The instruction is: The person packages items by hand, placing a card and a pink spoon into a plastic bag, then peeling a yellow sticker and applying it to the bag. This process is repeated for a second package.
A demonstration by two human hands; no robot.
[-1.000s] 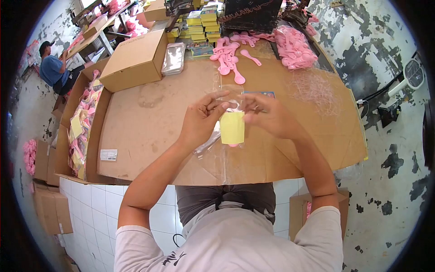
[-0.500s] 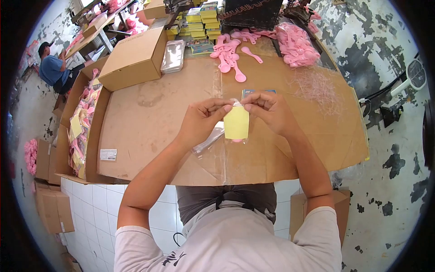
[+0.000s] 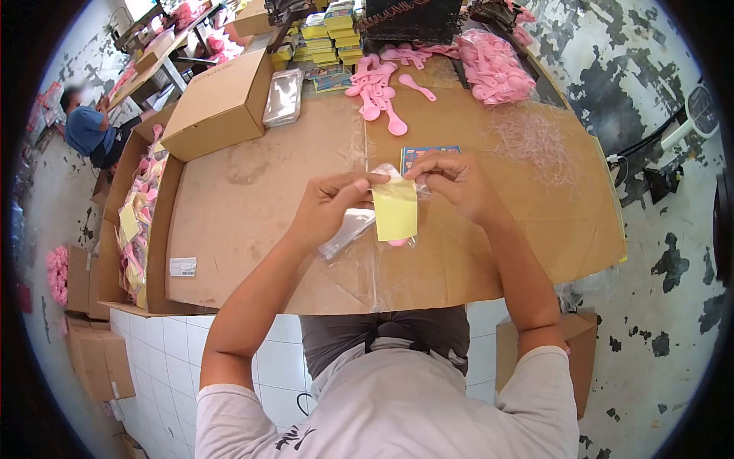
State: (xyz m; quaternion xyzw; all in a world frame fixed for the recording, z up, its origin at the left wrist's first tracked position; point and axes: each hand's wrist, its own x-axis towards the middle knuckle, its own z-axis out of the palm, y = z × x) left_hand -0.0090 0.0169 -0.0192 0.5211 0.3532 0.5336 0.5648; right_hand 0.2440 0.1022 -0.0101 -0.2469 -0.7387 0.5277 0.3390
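Observation:
A clear plastic bag with a yellow card (image 3: 396,211) in it hangs between my two hands over the cardboard-covered table. A bit of pink shows below the card. My left hand (image 3: 327,205) pinches the bag's top left side, and my right hand (image 3: 453,183) pinches its top right side. Clear flat bags (image 3: 348,232) lie on the table beside my left fingers. Just behind my right hand is a blue printed card (image 3: 433,151). Loose pink spoons (image 3: 375,88) lie farther back.
A closed cardboard box (image 3: 218,107) and a clear plastic pack (image 3: 284,97) stand back left, near stacked yellow cards (image 3: 336,34). An open box of packed items (image 3: 141,214) lines the left edge. Bagged pink spoons (image 3: 495,69) lie back right. A person (image 3: 92,130) sits far left.
The bag's top has opened out wider between my fingers, and my left hand has shifted slightly left. More of the blue card shows. The whole view has shifted a little.

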